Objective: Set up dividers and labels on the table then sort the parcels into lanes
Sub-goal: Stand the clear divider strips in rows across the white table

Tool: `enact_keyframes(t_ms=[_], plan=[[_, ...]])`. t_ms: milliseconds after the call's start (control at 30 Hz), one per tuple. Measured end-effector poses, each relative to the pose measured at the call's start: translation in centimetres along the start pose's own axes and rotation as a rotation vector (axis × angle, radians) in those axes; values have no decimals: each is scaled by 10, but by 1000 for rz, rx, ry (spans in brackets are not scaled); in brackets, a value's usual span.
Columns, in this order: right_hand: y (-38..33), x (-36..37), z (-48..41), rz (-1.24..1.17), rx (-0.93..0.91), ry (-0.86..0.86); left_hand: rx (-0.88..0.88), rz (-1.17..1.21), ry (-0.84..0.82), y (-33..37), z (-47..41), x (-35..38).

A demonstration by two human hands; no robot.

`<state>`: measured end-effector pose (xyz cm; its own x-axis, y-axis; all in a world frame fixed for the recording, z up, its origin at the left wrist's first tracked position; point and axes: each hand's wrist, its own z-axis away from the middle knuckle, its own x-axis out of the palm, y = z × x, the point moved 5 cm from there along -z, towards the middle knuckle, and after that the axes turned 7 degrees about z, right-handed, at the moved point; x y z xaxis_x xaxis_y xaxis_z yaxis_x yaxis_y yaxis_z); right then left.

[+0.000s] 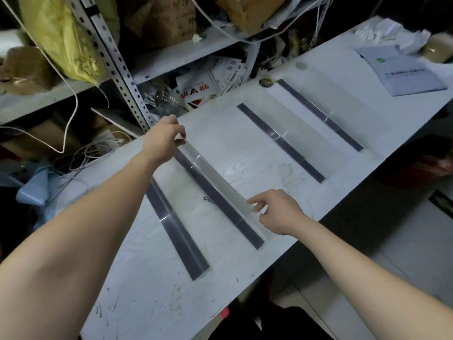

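Observation:
Several clear plastic dividers with dark base strips lie across the white table (152, 285). My left hand (163, 141) pinches the far end of the second divider (218, 190), and my right hand (277, 212) pinches its near end. To the left lies the first divider (179, 234), partly hidden under my left forearm. To the right lie two more, the third divider (282, 143) and the fourth divider (321, 114). No labels show on the table.
A metal shelf (115, 60) crammed with cardboard boxes, a yellow sack (61, 38), cords and papers stands behind the table. A white booklet (404, 72) and crumpled paper (392, 33) lie at the far right. A round cap (266, 82) sits near the table's back edge.

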<state>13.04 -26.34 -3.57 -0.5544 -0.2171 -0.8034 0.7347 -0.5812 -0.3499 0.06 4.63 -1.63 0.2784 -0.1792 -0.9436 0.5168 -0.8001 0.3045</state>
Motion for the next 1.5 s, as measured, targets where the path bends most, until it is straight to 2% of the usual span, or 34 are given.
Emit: enact_keyframes(t_ms=[533, 1133, 1500], plan=[[62, -46, -39, -94, 51, 49, 38, 14, -82, 43, -122, 41], [71, -46, -40, -68, 73, 84, 12, 59, -40, 37, -131, 57], [73, -48, -45, -36, 64, 89, -41, -32, -119, 39, -130, 57]])
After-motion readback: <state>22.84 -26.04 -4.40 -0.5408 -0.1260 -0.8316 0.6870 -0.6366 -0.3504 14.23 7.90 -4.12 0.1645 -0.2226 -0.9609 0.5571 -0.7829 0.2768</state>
